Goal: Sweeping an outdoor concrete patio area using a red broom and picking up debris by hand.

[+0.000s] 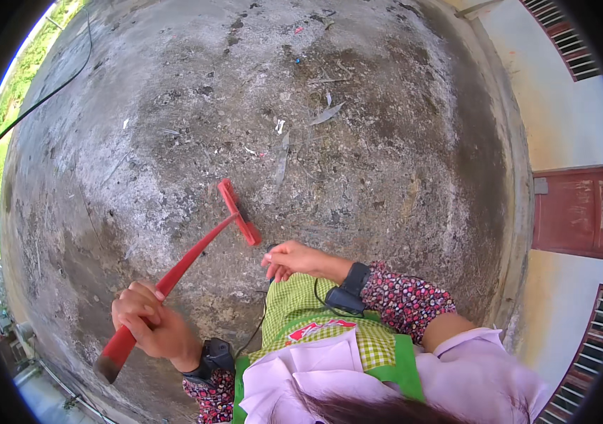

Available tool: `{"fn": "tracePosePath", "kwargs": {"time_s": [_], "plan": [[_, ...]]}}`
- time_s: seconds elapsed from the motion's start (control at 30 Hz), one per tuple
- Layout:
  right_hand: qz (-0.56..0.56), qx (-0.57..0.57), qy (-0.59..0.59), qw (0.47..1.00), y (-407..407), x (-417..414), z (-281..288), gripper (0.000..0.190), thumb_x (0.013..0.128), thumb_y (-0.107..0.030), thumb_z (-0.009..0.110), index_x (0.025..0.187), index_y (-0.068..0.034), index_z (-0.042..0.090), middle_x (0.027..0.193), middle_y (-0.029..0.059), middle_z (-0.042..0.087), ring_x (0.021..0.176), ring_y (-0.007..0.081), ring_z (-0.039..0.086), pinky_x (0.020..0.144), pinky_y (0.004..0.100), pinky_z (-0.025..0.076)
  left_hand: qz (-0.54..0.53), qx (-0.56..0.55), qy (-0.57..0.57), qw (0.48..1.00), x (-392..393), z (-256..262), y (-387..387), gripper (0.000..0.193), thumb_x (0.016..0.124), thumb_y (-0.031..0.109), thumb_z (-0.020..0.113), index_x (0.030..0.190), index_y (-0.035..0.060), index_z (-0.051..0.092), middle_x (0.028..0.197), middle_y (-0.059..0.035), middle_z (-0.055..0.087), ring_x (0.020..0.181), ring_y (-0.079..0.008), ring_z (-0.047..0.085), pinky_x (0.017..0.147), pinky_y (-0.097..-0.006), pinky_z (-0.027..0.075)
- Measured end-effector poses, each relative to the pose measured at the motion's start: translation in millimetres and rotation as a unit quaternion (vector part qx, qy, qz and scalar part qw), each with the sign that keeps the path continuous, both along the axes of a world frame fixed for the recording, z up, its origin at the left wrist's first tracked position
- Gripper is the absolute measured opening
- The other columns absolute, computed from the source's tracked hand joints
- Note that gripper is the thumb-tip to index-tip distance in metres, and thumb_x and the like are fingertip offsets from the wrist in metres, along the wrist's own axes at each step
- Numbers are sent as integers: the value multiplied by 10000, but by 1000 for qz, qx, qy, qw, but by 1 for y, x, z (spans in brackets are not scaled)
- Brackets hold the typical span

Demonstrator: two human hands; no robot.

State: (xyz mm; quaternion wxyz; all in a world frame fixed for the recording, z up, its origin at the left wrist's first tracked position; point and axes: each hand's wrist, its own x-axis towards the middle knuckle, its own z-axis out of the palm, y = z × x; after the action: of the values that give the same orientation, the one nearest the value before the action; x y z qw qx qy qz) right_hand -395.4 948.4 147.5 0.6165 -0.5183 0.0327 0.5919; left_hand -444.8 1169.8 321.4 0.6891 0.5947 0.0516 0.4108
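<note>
A red long-handled broom (pixel 194 255) slants across the lower left, its narrow red head (pixel 231 197) down on the worn concrete. My left hand (pixel 145 317) is wrapped around the handle near its butt end, which sticks out past my fist. In front of my green checked apron (pixel 293 302) my right hand (pixel 295 259) hangs with its fingers loosely bent and nothing in it. It is apart from the broom, to the right of the head. Whatever bristles are under the head are hard to make out.
Stained concrete (pixel 365 212) bears a dry leaf (pixel 327 114), a pale strip (pixel 283 158) and small white scraps (pixel 280 126). A white wall (pixel 572 127) with a red door (pixel 572 212) and barred windows runs along the right. A dark cable (pixel 41 102) crosses the upper left.
</note>
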Motion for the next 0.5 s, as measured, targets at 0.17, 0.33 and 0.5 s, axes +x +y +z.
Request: {"fn": "tracePosePath", "kwargs": {"time_s": [0.17, 0.33, 0.5], "plan": [[-162, 113, 214, 957, -2, -24, 13, 658, 929, -483, 478, 1319, 19, 311, 1055, 198, 595, 876, 240, 628, 756, 364, 528, -122, -32, 7, 992, 5, 22, -47, 413, 988, 345, 400, 643, 119, 389, 530, 37, 305, 496, -75, 287, 545, -250, 297], [-430, 156, 332, 825, -58, -33, 10, 803, 879, -545, 523, 1372, 12, 221, 1189, 274, 527, 1031, 355, 582, 935, 517, 458, -272, -96, 3, 958, 23, -4, -98, 452, 961, 403, 432, 625, 105, 385, 491, 20, 315, 454, -92, 302, 505, -259, 326], [-638, 146, 286, 700, -118, -37, -49, 401, 924, -396, 530, 1045, -30, 418, 1014, 202, 588, 944, 303, 604, 838, 443, 519, -435, -92, 96, 890, 38, -69, -176, 308, 937, 239, 498, 696, 48, 485, 626, -31, 487, 599, -143, 471, 682, -313, 441]]}}
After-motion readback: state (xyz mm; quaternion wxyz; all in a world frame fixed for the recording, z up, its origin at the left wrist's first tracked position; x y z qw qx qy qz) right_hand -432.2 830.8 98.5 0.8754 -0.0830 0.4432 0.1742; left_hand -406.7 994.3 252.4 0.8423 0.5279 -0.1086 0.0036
